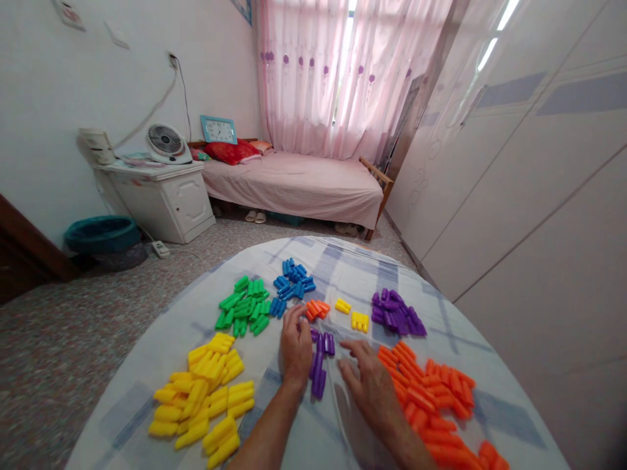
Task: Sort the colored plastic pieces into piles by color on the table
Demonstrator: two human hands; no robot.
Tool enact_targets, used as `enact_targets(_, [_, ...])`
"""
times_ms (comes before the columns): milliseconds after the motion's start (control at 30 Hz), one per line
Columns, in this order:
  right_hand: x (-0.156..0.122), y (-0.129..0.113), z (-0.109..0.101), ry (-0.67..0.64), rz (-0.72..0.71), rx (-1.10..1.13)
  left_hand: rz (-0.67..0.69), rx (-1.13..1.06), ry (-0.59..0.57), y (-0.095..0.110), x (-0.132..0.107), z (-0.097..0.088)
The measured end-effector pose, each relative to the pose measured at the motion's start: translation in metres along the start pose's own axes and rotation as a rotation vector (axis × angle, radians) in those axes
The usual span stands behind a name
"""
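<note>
Short purple plastic caps (318,375) lie in a small group on the cloth between my two hands. My left hand (296,346) rests along the left side of this group, palm inward, fingers loosely bent; its fingertips reach close to a few orange caps (317,309). I cannot tell whether it touches them. To the right of the group, my right hand (368,380) hovers low with its fingers apart and nothing in them. Beyond the right hand lie a few yellow caps (360,322). Beside its outer edge spreads a large orange pile (426,391).
Around the round table's checked cloth (337,258) sit heaps of yellow (208,385), green (245,307), blue (292,281) and purple caps (394,312). Past the table stand a bed (304,176), a white cabinet (166,202), a bin (102,235) and a wardrobe (514,196).
</note>
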State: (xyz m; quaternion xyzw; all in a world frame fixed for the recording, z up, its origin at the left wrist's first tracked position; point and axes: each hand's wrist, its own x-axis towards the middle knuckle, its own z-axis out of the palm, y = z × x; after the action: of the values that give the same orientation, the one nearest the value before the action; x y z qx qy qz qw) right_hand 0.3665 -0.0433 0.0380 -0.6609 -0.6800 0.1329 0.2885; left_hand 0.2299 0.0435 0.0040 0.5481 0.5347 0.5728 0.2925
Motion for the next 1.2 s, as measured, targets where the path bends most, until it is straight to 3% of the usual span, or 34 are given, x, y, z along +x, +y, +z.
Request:
enact_targets(167, [0.005,-0.005,0.017,0.045,-0.007,0.040,-0.048,-0.026,-0.043,-0.003,0.002,-0.003])
enact_targets(433, [0.020,-0.008,0.017,-0.082,-0.017,-0.085,-0.110,-0.070,-0.152,-0.007,-0.003,-0.006])
enact_targets(533, [0.024,0.000,-0.001,-0.048,0.020,-0.165,-0.094,-0.051,-0.149,-0.009,-0.003,-0.005])
enact_targets(700, [0.052,0.038,-0.058,0.171,0.222,-0.444,-0.073,-0.074,-0.118,-0.010,-0.004,-0.002])
enact_targets(800, [0.069,0.063,-0.085,0.192,0.312,-0.503,-0.071,-0.098,-0.104,-0.010,-0.003,-0.001])
enact_targets(900, [0.076,0.073,-0.093,0.188,0.331,-0.522,-0.080,-0.110,-0.100,-0.009,-0.003,0.000])
enact_targets(1000, [0.070,0.061,-0.081,0.211,0.268,-0.497,-0.097,-0.125,-0.089,-0.009,-0.002,0.001])
enact_targets(1067, [0.059,0.043,-0.062,0.174,0.131,-0.371,-0.110,-0.146,-0.077,-0.008,-0.002,0.002])
enact_targets(1200, [0.034,0.006,-0.013,-0.066,-0.137,-0.046,-0.133,-0.171,-0.092,-0.007,-0.002,0.001])
